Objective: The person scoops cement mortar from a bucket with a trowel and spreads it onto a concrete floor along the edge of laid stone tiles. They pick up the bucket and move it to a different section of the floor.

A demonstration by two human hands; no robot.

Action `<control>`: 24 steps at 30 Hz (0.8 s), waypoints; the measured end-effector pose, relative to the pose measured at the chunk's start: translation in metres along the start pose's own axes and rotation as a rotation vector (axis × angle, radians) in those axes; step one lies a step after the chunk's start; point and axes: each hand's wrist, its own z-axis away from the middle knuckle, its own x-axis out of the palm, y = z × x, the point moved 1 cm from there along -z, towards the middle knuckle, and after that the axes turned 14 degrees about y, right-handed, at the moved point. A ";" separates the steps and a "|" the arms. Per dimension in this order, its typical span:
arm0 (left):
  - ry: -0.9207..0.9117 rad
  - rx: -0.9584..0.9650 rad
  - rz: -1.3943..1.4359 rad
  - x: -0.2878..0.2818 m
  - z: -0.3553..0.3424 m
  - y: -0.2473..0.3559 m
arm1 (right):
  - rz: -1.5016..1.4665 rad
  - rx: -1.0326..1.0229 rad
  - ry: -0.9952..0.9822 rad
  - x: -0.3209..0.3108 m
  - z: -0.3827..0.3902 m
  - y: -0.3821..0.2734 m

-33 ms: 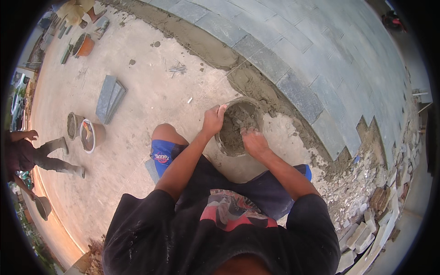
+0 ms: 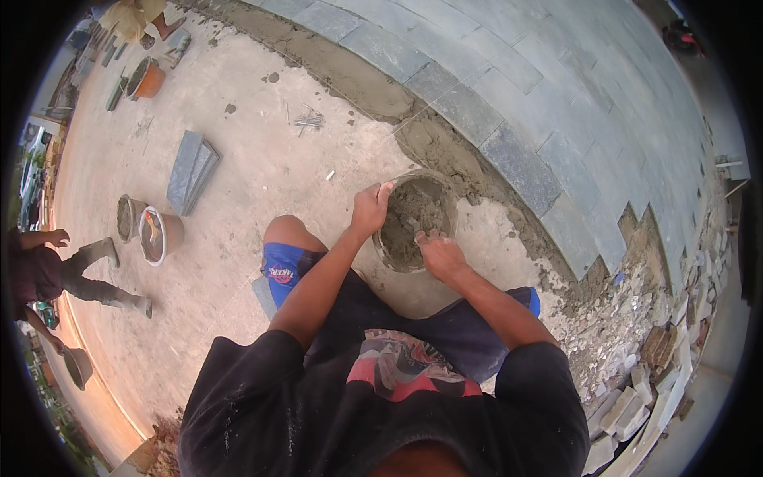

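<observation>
Grey mortar point(image 2: 429, 200) in round bucket point(image 2: 400, 259), on floor point(image 2: 262, 175) dead ahead; no long axis from above. L hand point(image 2: 371, 209) closed on bucket's left rim. R hand point(image 2: 443, 255) over near-right inside, nearer mortar, fingers bent; can't tell how tight or if tool held. Mortar bed point(image 2: 441, 147) just beyond.

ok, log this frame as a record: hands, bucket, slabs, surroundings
left hand: gripping the rim of the bucket
right hand: over the bucket's near right side, fingers at the mortar; whether it holds a tool is unclear
laid slabs: grey, ahead and right, edged by a mortar strip
loose slabs: stacked to the left
co-worker: far left, holding a container
rubble: lower right
</observation>
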 end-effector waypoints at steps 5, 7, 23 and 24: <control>-0.019 -0.067 -0.009 0.000 0.009 0.005 | 0.006 0.064 -0.062 -0.050 0.031 0.038; -0.021 -0.027 0.013 0.005 0.015 0.011 | 0.050 0.167 -0.041 -0.053 0.032 0.050; -0.025 -0.009 -0.006 0.001 0.014 0.008 | -0.730 0.515 0.125 0.047 0.072 0.024; -0.031 -0.005 -0.017 0.000 0.015 0.007 | -0.654 0.437 0.182 0.035 0.076 0.026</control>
